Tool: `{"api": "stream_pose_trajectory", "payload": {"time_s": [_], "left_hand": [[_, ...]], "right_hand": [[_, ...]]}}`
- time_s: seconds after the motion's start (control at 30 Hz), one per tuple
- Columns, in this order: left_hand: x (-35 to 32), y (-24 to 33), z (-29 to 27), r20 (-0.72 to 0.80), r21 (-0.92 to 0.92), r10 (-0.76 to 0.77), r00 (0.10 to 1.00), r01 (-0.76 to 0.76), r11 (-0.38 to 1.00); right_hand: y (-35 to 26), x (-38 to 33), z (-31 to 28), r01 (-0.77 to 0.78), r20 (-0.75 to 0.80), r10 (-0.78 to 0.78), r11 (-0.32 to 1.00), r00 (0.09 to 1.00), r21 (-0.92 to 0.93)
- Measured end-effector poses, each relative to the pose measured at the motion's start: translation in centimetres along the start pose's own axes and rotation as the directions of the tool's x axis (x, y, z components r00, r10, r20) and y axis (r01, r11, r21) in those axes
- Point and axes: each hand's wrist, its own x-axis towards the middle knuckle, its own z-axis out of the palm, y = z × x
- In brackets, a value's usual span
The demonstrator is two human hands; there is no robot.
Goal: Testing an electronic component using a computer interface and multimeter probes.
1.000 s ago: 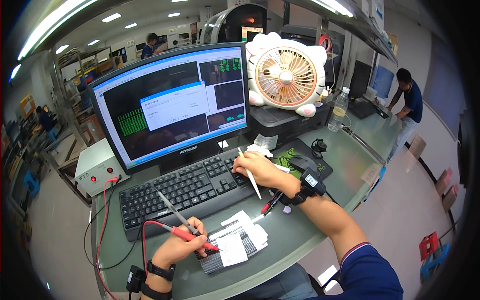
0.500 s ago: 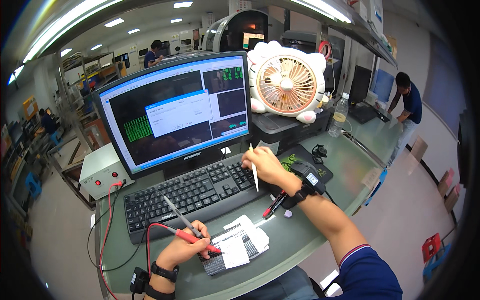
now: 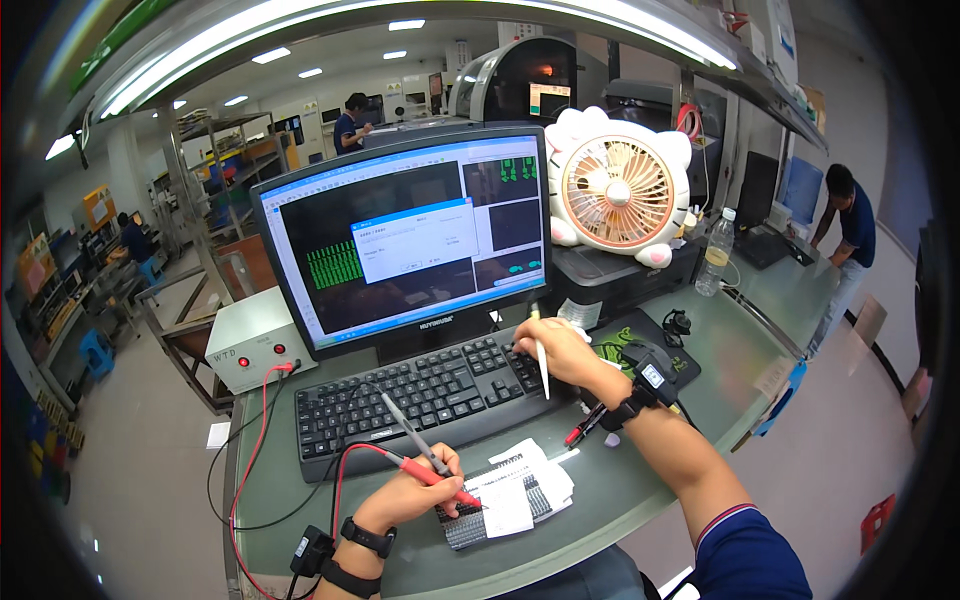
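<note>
My left hand (image 3: 408, 498) is closed around a red test probe (image 3: 432, 476), with a slim grey pen-shaped tool (image 3: 408, 422) also between its fingers. The probe's tip rests at small white paper sheets (image 3: 510, 508) lying on a dark, patterned board-like sheet (image 3: 463, 527). My right hand (image 3: 562, 352) pinches a slim white stick (image 3: 542, 368), pen-like in shape. Its fingers are over the number pad of a black keyboard (image 3: 400, 402). Behind the keyboard stands a monitor (image 3: 400, 235) showing a dialog box over green patterns.
A grey-white box (image 3: 255, 345) with red sockets stands left, leads running from it. A cat-shaped fan (image 3: 618, 190) sits on a black machine (image 3: 625, 278). A bottle (image 3: 716, 255), a mouse pad (image 3: 645, 345) and a red-black marker (image 3: 585, 425) are right. Another person (image 3: 850, 225) bends over the far right.
The whole view has shifted, so the desk and both hands appear farther right and slightly lower. Relative to the keyboard and papers, both hands stay nearly in place with the same grips.
</note>
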Motion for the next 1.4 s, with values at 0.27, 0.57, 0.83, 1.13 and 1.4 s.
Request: {"api": "stream_pose_trajectory", "payload": {"time_s": [0.27,0.57,0.83,1.13,1.4], "left_hand": [[-0.2,0.0,0.0,-0.007,0.023,0.000,1.000,0.000,1.000],[0.0,0.4,-0.1,-0.010,-0.005,0.027,1.000,-0.027,1.000],[0.2,-0.1,-0.2,0.001,-0.007,0.057,0.998,-0.057,0.998],[-0.1,0.1,0.1,-0.004,-0.004,0.053,0.999,-0.053,0.999],[0.0,0.1,0.0,-0.003,-0.004,0.055,0.998,-0.055,0.998]], "right_hand": [[1.9,-2.0,-0.3,-0.200,-0.052,0.213,0.960,0.976,0.195],[2.4,-3.7,-0.4,-0.094,-0.314,0.103,0.995,0.944,0.044],[2.5,-3.8,-0.5,-0.063,-0.365,0.037,0.996,0.930,-0.059],[2.1,-3.9,-0.5,-0.063,-0.372,0.040,0.997,0.927,-0.049],[2.3,-3.9,-0.4,-0.055,-0.365,0.025,0.996,0.931,-0.073]]}}
